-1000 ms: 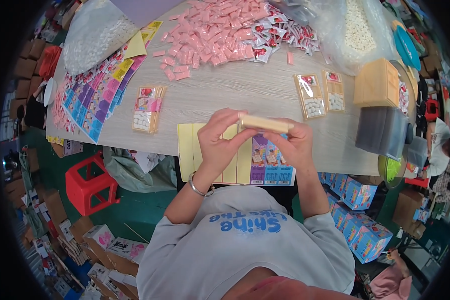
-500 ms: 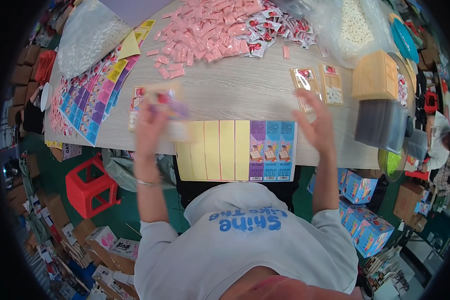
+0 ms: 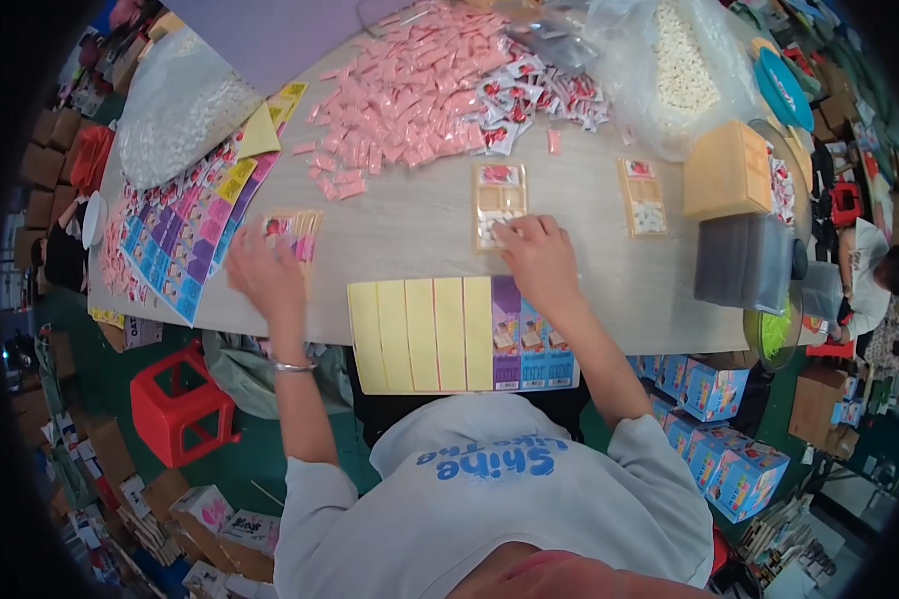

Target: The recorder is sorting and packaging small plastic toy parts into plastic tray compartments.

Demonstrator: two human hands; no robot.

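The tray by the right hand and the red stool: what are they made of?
The tray by the right hand looks like thin, smooth plastic, perhaps moulded, given its neatly divided compartments. The red stool seems rigid, smooth plastic, judging by its even colour and cut-out sides.

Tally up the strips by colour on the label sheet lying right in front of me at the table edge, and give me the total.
Yellow blank strips: 5
Purple printed strip: 1
Blue printed strips: 2, one partly behind your right arm
Total: 8 strips
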